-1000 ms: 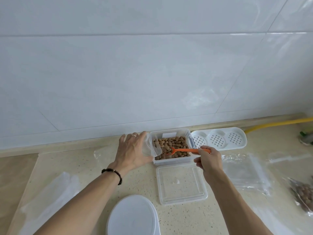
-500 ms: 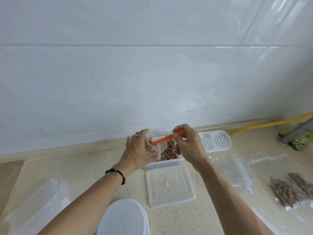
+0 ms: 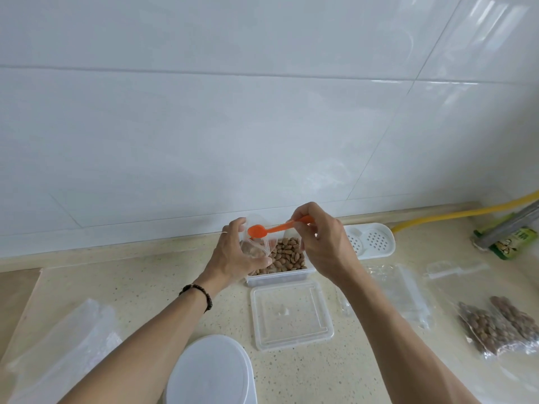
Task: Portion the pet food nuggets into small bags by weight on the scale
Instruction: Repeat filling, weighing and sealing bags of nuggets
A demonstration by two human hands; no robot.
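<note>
A clear plastic tub of brown nuggets stands by the wall. My left hand grips a small clear bag with a few nuggets in it, held over the tub's left end. My right hand pinches the handle of an orange spoon, whose bowl is tipped at the bag's mouth. A white oval scale lies at the bottom edge, partly behind my left arm. Two filled bags lie at the right.
The tub's clear lid lies in front of it. Empty bags lie at the left and right. A white perforated tray, a yellow hose and a green packet sit along the wall.
My right hand has lifted the spoon out of the tub and swung it left to the bag's mouth. The bag now shows nuggets inside. The camera has shifted.
</note>
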